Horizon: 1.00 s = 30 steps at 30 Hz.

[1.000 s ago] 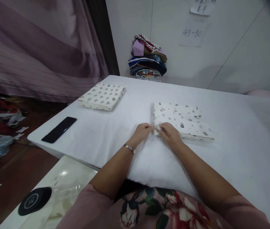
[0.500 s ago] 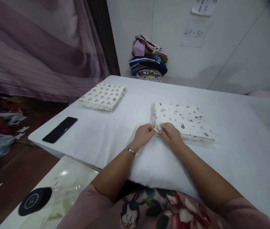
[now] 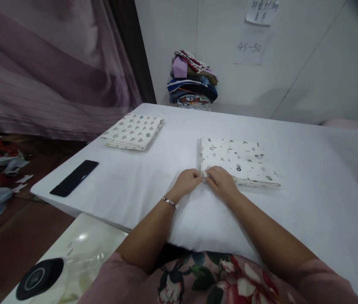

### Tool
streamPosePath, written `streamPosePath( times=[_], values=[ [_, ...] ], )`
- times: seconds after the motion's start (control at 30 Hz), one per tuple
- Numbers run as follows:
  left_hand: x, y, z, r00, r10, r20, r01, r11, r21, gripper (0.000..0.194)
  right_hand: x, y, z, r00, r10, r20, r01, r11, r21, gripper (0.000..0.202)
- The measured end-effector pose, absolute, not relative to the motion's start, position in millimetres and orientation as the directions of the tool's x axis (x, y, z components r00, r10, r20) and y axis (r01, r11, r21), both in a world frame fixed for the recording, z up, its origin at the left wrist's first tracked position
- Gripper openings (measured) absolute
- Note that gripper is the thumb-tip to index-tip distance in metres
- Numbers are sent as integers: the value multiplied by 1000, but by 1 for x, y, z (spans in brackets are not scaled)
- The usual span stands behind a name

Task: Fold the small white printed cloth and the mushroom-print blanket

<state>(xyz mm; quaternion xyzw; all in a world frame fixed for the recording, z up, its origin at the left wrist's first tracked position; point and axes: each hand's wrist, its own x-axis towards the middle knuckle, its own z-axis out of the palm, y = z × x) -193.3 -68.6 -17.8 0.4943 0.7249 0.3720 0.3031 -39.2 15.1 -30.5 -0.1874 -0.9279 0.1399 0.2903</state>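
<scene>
A folded white cloth with small dark prints [image 3: 238,158] lies flat in front of me. My left hand [image 3: 187,180], with a bracelet at the wrist, pinches the cloth's near left corner. Right beside it, my right hand [image 3: 221,181] grips the same corner from the other side, its fingers closed over the layered edge. Both hands rest low over the white table [image 3: 308,202]. A second folded cloth with grey mushroom-like prints [image 3: 134,131] lies at the table's far left, touched by neither hand.
A black phone-like object [image 3: 74,178] lies near the table's left edge. At lower left, a round dark object [image 3: 39,278] sits on a lower pale surface [image 3: 80,236] with clear plastic. Folded fabrics [image 3: 193,80] are stacked by the wall. A purple curtain [image 3: 49,63] hangs left.
The view has shifted slightly. Both hands stay at the cloth's near left corner, and the fingers have closed in tighter around its edge.
</scene>
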Motion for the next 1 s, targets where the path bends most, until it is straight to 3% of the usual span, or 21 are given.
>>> streamPosePath(
  times=[0.13, 0.23, 0.37, 0.67, 1.0],
  values=[
    [-197, -67, -14, -293, 943, -159, 387, 269, 882, 35, -41, 17, -33, -763, 413, 498, 254, 899, -356, 16],
    [-196, -64, -15, -352, 922, -159, 451, 316, 835, 47, -42, 18, -33, -769, 412, 489, 268, 902, -337, 15],
    [-192, -60, -16, -373, 924, -83, 573, 300, 763, 49, -42, 16, -32, -761, 434, 483, 298, 894, -334, 14],
    [-190, -62, -6, -354, 925, -137, 634, 345, 692, 42, -11, 13, -28, -728, 432, 533, 242, 888, -390, 26],
    [-191, -63, -12, -369, 917, -152, 611, 362, 703, 38, 117, 47, -24, -546, 692, 472, 631, 711, -311, 29]
  ],
)
